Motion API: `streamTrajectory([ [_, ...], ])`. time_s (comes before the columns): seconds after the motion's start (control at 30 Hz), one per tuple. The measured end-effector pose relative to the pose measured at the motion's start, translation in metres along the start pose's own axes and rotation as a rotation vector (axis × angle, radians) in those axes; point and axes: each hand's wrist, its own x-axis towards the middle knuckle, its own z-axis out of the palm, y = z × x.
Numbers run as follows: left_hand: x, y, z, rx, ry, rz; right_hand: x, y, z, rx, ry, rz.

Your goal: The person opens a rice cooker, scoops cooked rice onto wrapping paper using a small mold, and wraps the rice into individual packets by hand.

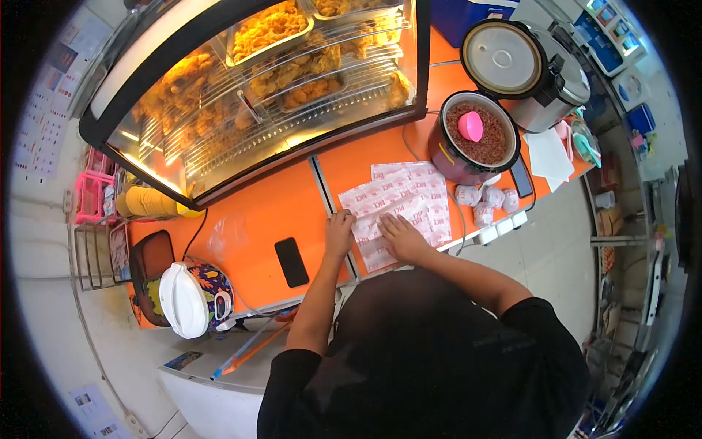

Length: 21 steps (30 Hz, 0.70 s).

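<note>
Printed food wrapping paper, white with red-pink lettering, lies in overlapping sheets on the orange table. At the left edge of the sheets, my left hand has its fingers closed on the paper's border. My right hand rests on the middle of the paper, palm down, fingers stretched out and somewhat apart. Just behind the paper stands an uncovered pot of reddish-brown rice with a pink scoop in it. Several small wrapped bundles in the same print sit right of the paper.
A lit glass display case of fried chicken spans the back. A black phone lies left of my left arm; another phone is near the pot. A rice cooker with a raised lid stands at the back right, a white-lidded container front left.
</note>
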Motion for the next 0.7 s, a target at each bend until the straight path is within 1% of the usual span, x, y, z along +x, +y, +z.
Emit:
streamTrajectory([
  [0.03, 0.002, -0.007, 0.003, -0.018, 0.003, 0.01, -0.005, 0.0, 0.002, 0.005, -0.034, 0.002],
  [0.1, 0.001, -0.017, 0.011, -0.043, 0.013, 0.011, -0.01, 0.001, 0.007, 0.047, -0.01, 0.004],
  [0.17, 0.007, -0.01, 0.005, -0.055, 0.027, -0.005, -0.014, 0.003, 0.014, 0.068, 0.006, 0.006],
  [0.27, 0.008, 0.009, -0.001, -0.373, -0.056, -0.37, -0.017, 0.005, 0.016, 0.068, 0.018, 0.013],
  [0.37, -0.008, -0.02, 0.033, -0.431, -0.143, -0.631, -0.019, 0.003, 0.013, 0.056, 0.018, 0.022],
  [0.47, -0.022, -0.027, 0.046, -0.539, -0.143, -0.655, -0.019, 0.003, 0.008, 0.027, 0.003, 0.021],
  [0.57, -0.025, -0.019, 0.04, -0.523, -0.13, -0.889, -0.02, 0.003, 0.006, 0.024, -0.003, 0.021],
  [0.6, -0.026, -0.006, 0.034, -0.627, -0.25, -0.968, -0.02, 0.003, 0.008, 0.023, 0.005, 0.02],
  [0.67, -0.016, 0.043, -0.003, -0.836, -0.497, -1.116, -0.02, 0.005, 0.012, 0.033, 0.022, 0.019],
  [0.7, -0.026, 0.038, 0.003, -0.803, -0.546, -1.11, -0.021, 0.006, 0.014, 0.045, 0.03, 0.016],
])
